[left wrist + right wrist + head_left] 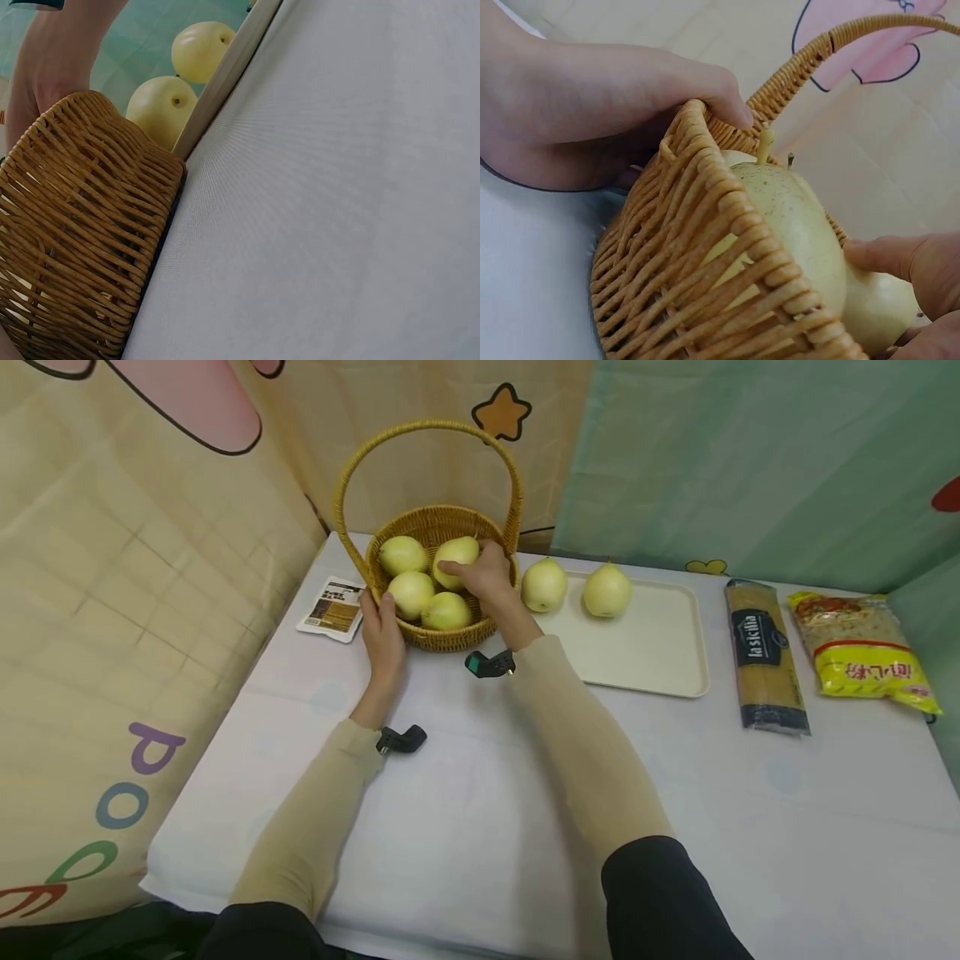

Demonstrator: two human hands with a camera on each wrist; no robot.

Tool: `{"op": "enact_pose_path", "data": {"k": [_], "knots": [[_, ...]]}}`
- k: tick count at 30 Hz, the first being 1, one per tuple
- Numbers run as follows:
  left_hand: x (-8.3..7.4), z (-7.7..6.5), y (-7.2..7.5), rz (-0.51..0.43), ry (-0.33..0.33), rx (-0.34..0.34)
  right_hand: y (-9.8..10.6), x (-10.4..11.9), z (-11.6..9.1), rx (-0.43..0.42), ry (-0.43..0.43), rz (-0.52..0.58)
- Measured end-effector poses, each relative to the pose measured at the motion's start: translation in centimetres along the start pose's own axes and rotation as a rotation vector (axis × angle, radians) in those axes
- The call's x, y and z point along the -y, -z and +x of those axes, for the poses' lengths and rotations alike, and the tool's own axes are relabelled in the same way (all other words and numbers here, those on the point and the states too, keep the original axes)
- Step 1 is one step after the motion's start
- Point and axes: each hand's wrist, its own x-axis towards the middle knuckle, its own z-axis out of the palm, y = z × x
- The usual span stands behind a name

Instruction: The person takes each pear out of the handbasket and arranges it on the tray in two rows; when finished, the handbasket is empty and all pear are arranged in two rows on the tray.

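A wicker basket (442,642) with a tall arched handle stands at the back of the table, several pale yellow-green pears inside it. My left hand (384,639) grips its near left side; the thumb lies over the woven rim (727,187) in the right wrist view. Reaching in from the right, my right hand (491,578) holds a pear (459,553), its thumb pressed on the skin. Fingers of that hand are partly hidden behind the fruit. Two more pears, one (543,585) beside the basket and another (607,590), rest on a white tray (645,652).
Left of the basket lies a small white and brown packet (332,608). On the right are a pack of spaghetti (765,656) and a yellow bag of noodles (862,647). Printed curtains (750,468) hang behind the white-covered table (465,827).
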Motion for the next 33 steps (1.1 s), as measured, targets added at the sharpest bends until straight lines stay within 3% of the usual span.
{"op": "enact_pose_path", "data": {"k": [4,8,12,21,29,33], "knots": [[-0.1,0.0,0.0,0.002,0.004,-0.001,0.9,0.3,-0.5,0.0,0.056,-0.011],[-0.1,0.1,0.1,0.001,0.007,0.001,1.8,0.7,-0.9,-0.023,0.11,-0.094],[-0.1,0.2,0.3,0.009,0.012,0.0,2.8,0.9,-1.7,-0.012,0.119,-0.147],[0.0,0.4,0.6,0.011,-0.002,-0.01,5.1,0.7,-3.8,0.049,0.162,0.005],[0.0,0.3,0.6,-0.02,0.004,0.002,8.1,-0.4,-6.1,0.045,0.199,0.014],[-2.3,-0.6,0.8,-0.028,0.015,0.014,9.8,-1.1,-7.4,0.023,0.189,0.018]]}}
